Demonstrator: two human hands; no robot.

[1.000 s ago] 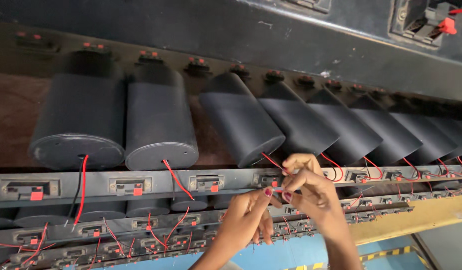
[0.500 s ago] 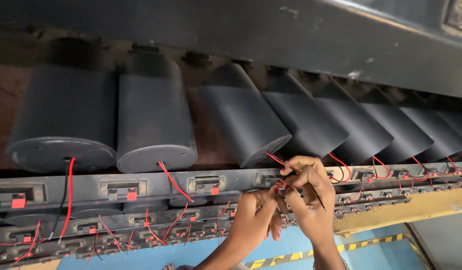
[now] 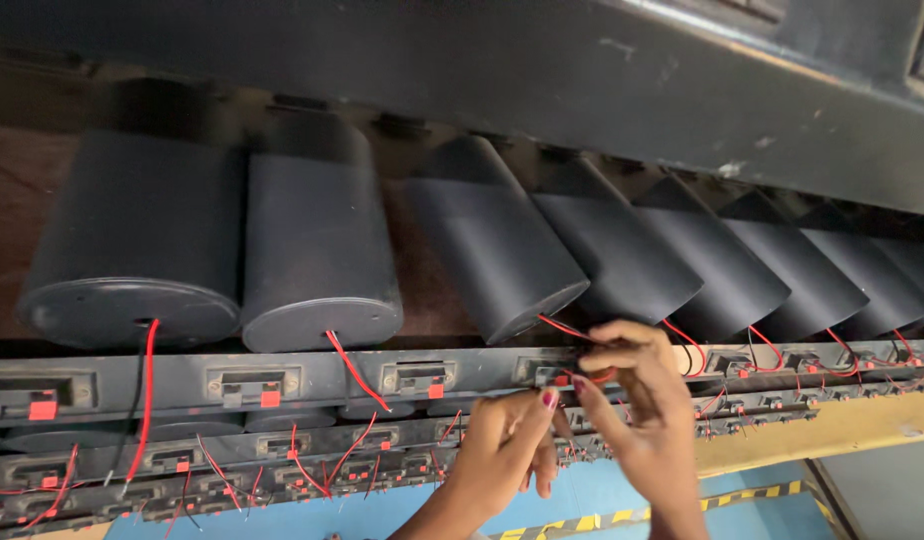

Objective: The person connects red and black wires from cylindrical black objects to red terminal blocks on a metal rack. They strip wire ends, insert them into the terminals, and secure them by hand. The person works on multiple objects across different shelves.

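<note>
Cylindrical housings (image 3: 317, 240): matte black. Lead wires (image 3: 354, 370): red, some black. Terminal panels (image 3: 252, 385): dark grey with small red tabs (image 3: 270, 398). Floor (image 3: 382, 510): blue, edged by yellow-and-black striped tape (image 3: 582, 522). Left hand (image 3: 507, 450): pink-red nail polish.

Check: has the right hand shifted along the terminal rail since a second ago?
No. The right hand still pinches the red wire at the same terminal, below the third black housing; only the camera moved.

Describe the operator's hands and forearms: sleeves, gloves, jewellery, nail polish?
Both hands are bare: no gloves, and no rings or watch visible. The left hand has dark pink polish on its nails, as does the right hand. The forearms are uncovered as far as the frame shows; no sleeve is visible.
</note>
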